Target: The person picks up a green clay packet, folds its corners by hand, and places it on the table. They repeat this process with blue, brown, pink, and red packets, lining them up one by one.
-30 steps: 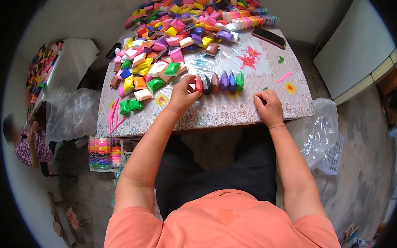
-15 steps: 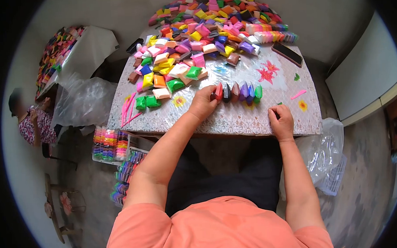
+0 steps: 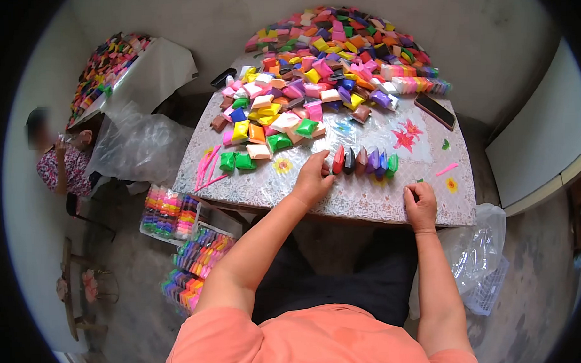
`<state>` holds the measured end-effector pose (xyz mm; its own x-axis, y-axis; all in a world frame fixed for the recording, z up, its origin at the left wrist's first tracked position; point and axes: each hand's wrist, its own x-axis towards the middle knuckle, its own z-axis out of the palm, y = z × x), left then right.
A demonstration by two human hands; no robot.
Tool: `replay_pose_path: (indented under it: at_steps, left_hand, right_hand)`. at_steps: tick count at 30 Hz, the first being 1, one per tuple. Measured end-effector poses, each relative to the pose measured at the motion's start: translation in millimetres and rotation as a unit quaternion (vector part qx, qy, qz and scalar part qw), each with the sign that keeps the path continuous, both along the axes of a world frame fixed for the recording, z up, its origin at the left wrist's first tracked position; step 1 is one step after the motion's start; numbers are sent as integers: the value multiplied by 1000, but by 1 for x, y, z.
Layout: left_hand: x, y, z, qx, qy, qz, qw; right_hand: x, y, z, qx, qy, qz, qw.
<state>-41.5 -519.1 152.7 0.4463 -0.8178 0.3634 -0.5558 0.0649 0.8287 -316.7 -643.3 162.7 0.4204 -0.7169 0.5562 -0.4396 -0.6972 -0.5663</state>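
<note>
A short row of small sealed packets stands on edge near the table's front: a red packet point(image 3: 338, 159), a black packet point(image 3: 349, 160), a brown packet point(image 3: 361, 160), purple and blue ones, and a green packet point(image 3: 392, 164). My left hand point(image 3: 313, 179) is just left of the red packet, its thumb and forefinger a little apart and holding nothing. Over the table's front right part, my right hand point(image 3: 421, 206) rests with its fingers curled in and nothing visible in them.
A large heap of coloured packets point(image 3: 337, 39) covers the table's back. A phone point(image 3: 435, 111) lies at right; pink strips point(image 3: 207, 168) lie at left. Trays of packets point(image 3: 170, 214) stand on the floor. Another person point(image 3: 63, 167) sits at far left beside a clear plastic bag point(image 3: 142, 145).
My left hand has come away from the red packet, slightly to its left. The row looks the same. My right hand stays curled, and the whole view has shifted a little.
</note>
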Motion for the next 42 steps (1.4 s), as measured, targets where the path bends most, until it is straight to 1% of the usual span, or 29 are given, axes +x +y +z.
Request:
replay_pose_path:
  at_steps: [1, 4, 8, 11, 12, 15, 17, 18, 21, 24, 27, 30, 31, 32, 33, 34, 35, 36, 37, 38, 39, 41, 42]
  left_hand:
    - [-2, 6, -2, -28, 4, 2, 1000]
    - [-9, 30, -1, -28, -45, 11, 999]
    - [5, 49, -2, -59, -145, -10, 988]
    - [31, 52, 7, -17, -226, 14, 974]
    - [33, 51, 16, -12, -213, 36, 976]
    - [48, 34, 32, -52, -287, 50, 955]
    - [51, 17, 40, -66, -331, 87, 937]
    - [55, 6, 38, -45, -350, 95, 931]
    - [67, -31, 33, -30, -347, 107, 931]
    - [82, -69, 42, 1, -348, 122, 930]
    - [82, -88, 59, 77, -327, 132, 933]
    - [110, -100, 48, 29, -321, 201, 925]
    - [130, -98, 47, -8, -347, 224, 911]
    - [137, -81, 58, -67, -332, 262, 903]
    - [160, -71, 56, -80, -334, 310, 887]
    - [176, -55, 55, -170, -362, 335, 853]
    - [213, -38, 43, -95, -367, 364, 851]
    - [218, -19, 49, -119, -353, 409, 833]
    - [236, 0, 47, -13, -331, 416, 847]
    - [251, 16, 46, 128, -267, 390, 872]
    - [266, 30, 42, 266, -198, 357, 873]
    - [309, 51, -8, 206, -134, 262, 933]
    - [299, 52, -2, 250, -152, 245, 924]
  right_hand:
    - [0, 0, -1, -2, -1, 1, 1000]
    - [0, 0, -1, -8, -4, 4, 1000]
    - [-2, -2, -4, -21, 3, 6, 1000]
    - [-1, -6, -8, -45, -6, 1, 999]
    - [0, -4, -8, -37, 0, 1, 999]
    - [-2, -6, -8, -29, 11, 21, 999]
    - [0, -4, -5, -20, 10, 22, 1000]
    - [0, -4, -5, -17, 12, 22, 1000]
    - [1, -3, -5, -18, 13, 23, 999]
    - [0, -5, -6, -18, 18, 26, 999]
    - [0, -6, -8, -10, 14, 27, 999]
    - [0, -7, -7, -12, 10, 29, 999]
    - [0, -8, -6, -12, 10, 30, 999]
    - [0, -6, -5, -11, 10, 30, 999]
    - [-1, -4, -5, -7, 10, 30, 999]
    - [0, -4, -3, -5, 8, 29, 1000]
    - [0, -4, -2, -4, 6, 25, 1000]
    - [-1, -6, -4, -1, 8, 22, 1000]
    - [-1, -6, -4, -3, 5, 19, 1000]
    - [0, -5, -3, -6, 1, 17, 1000]
    - [1, -5, -2, -10, -3, 15, 1000]
    - [0, -5, -3, -15, -2, 14, 1000]
    - [0, -6, -3, -15, 1, 14, 1000]
